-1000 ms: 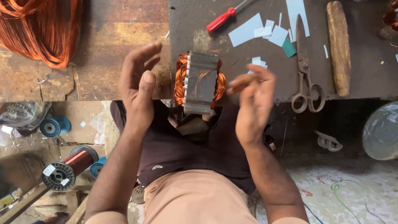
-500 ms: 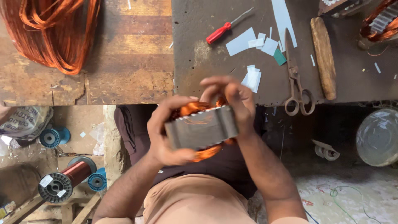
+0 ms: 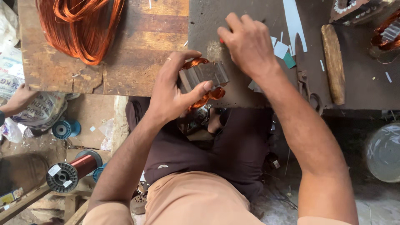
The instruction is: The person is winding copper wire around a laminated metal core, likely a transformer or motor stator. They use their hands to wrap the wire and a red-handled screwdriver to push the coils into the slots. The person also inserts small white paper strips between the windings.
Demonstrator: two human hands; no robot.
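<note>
My left hand [image 3: 173, 93] clamps the grey laminated stator with copper windings [image 3: 203, 77] at the counter [image 3: 137, 46] edge, and while my right hand [image 3: 248, 41] curls onto a red-handled tool it could tip off.

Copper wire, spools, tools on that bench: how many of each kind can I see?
Loose copper wire bundle: 1
Wound motor core, held in left hand: 1
More wound cores at the top right corner: 2, partly cut off
Wire spools on the floor: 2 clear
Scissors: 1
Wooden stick: 1
Total: 8
</note>
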